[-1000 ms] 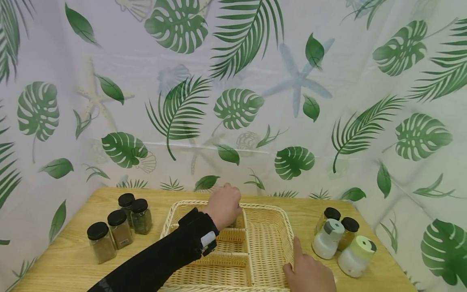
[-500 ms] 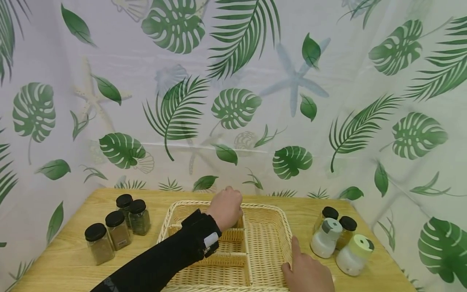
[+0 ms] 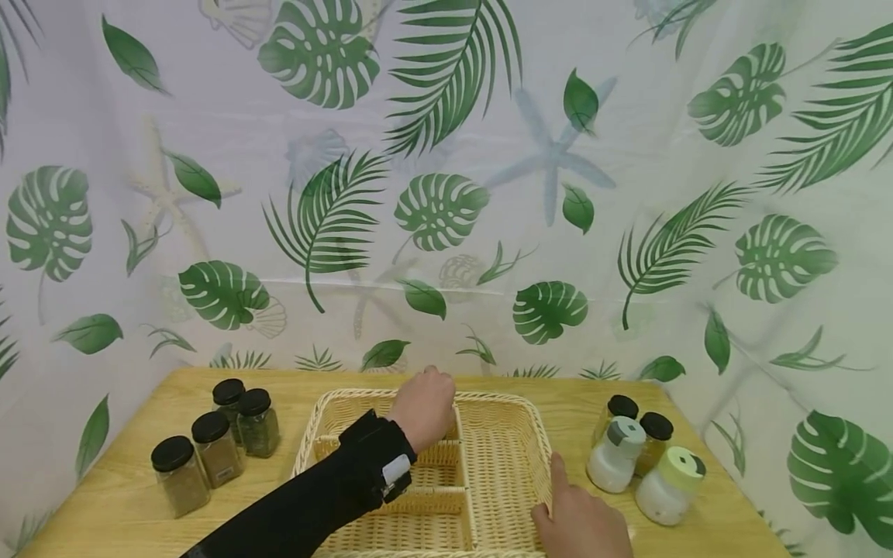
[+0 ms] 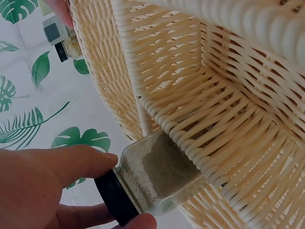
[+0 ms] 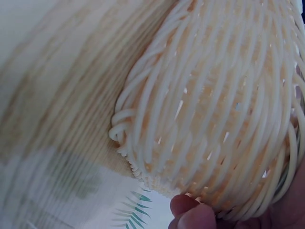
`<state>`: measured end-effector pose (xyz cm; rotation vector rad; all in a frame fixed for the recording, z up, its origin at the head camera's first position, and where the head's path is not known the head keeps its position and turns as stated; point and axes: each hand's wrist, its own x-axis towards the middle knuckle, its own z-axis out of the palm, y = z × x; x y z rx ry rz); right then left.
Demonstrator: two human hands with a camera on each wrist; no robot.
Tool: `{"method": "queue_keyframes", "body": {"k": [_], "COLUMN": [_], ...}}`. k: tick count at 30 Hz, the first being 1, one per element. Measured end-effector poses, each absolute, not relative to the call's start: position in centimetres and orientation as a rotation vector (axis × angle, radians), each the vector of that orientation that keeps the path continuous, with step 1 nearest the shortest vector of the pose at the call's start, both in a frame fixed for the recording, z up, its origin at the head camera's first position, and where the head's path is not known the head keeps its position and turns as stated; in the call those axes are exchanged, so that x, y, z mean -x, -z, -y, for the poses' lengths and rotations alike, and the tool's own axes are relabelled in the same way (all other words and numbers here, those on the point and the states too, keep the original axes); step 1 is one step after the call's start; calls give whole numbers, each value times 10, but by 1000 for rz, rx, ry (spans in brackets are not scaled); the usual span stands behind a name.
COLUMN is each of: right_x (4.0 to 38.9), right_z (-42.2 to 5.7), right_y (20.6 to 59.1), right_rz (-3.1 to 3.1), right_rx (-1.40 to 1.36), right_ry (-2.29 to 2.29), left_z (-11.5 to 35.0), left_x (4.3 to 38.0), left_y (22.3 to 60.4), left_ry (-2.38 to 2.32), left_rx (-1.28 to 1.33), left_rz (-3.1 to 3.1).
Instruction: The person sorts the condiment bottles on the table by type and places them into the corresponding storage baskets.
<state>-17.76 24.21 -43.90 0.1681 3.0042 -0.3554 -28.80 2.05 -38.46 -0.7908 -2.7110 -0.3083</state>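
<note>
The left hand point(image 3: 422, 411) reached over the basket point(image 3: 495, 480) at its 12 o'clock, back uppermost, the arm in its black sleeve point(image 3: 307, 496) slanting in from 7 o'clock. Thumb and fingers gripped a jar point(image 4: 157, 167) by its black lid point(image 4: 116, 198). The jar tilted down into a compartment — probably the rear left one, though the hand hid it from the head view. In the left wrist view a wicker divider point(image 4: 214, 129) covered part of the glass. At 4 o'clock the right hand point(image 3: 586, 519) held the basket's rim, thumb to the inner side and forefinger straight along the outside.

The basket stood on a pale wooden table point(image 3: 105, 504). From 10 round to 2 o'clock hung a white cloth point(image 3: 607, 248) printed with green leaves, starfish and shells.

At the basket's 9 to 10 o'clock stood four jars point(image 3: 219, 459) with black lids, upright and close together. At 3 o'clock, just beyond the right hand, two more jars point(image 3: 651, 457) were partly blocked by a grey-topped shaker point(image 3: 614, 457) and a yellow-topped shaker point(image 3: 670, 488) — both with white contents. The sleeve crossed the left compartments, hiding parts of them.
</note>
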Motion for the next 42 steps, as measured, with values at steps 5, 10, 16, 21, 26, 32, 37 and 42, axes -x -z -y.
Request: {"method": "queue_keyframes", "body": {"k": [5,10,16,21,26,32,37,42], "right_x": [178,177,177,177,175,174,174,175], "right_z": [-242,-244,-242,-243,-245,-245,-244,-243], "right_y": [440,441,441,440,440,442,440,438], "right_rz": [-3003,-3008,-3019,-3064,-3040,-3051,-3046,-3013], "right_rx": [-165,-185,-171,-135,-156,-153,-157,-198], "right_ry": [356,349,352,398,383,367,365,340], "left_z": [-19,-18,-12,-4,3,16,30,43], "left_x": [284,281,279,276,272,266,264,261], "left_y": [385,385,382,376,377,379,377,375], "left_ry": [344,381,417,433,481,494,501,540], "left_rx": [789,803,778,757,749,712,666,620], "left_rz": [2711,2712,2734,2707,2709,2710,2710,2749]}}
